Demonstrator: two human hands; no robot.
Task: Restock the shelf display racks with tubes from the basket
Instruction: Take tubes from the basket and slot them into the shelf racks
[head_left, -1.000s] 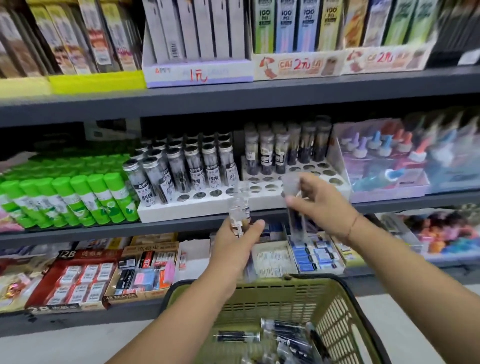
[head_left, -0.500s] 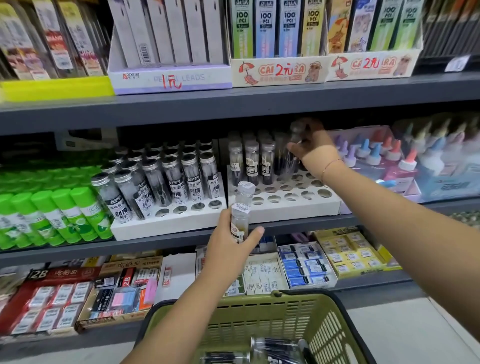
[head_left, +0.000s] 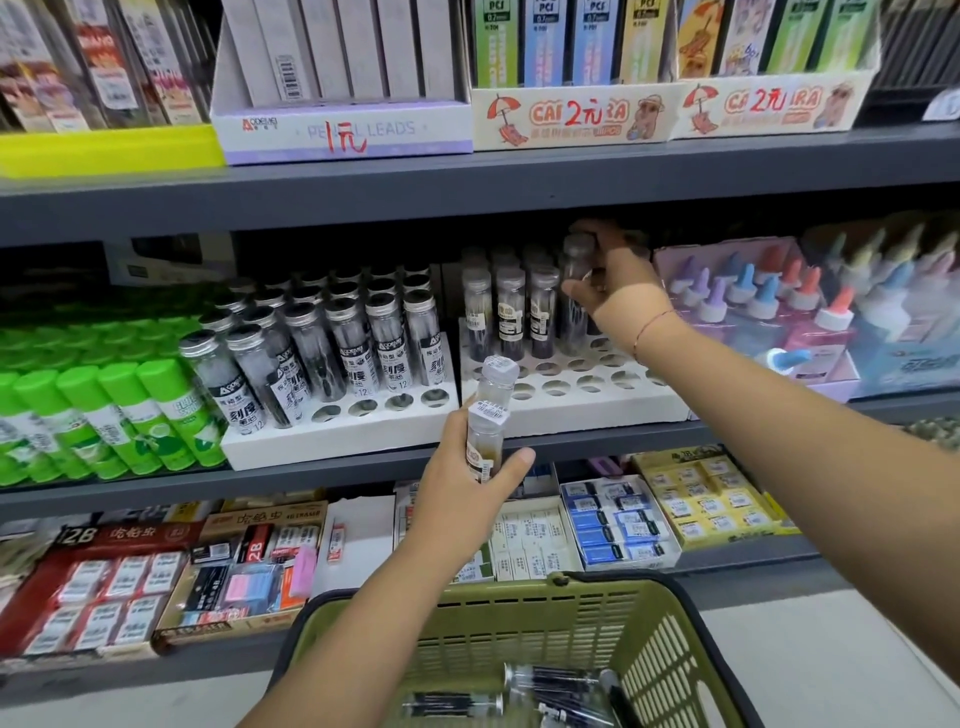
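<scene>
Left rack (head_left: 337, 434) — nearly full, four front holes open. Left hand (head_left: 462, 488) grips two tubes (head_left: 485, 441) upright before the gap between the racks, as before. Basket (head_left: 519, 605), below, holds at least three loose tubes (head_left: 550, 675). Right rack (head_left: 571, 408) — right hand (head_left: 618, 296), raised from the front edge a second ago, grips one tube (head_left: 575, 265) at the back row.

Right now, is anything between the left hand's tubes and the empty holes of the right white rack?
Nothing visible blocks the near holes. The left hand holds its tubes just before the white rack, whose front rows are empty. The right hand grips a single tube, forearm over the rack's right side.
</scene>
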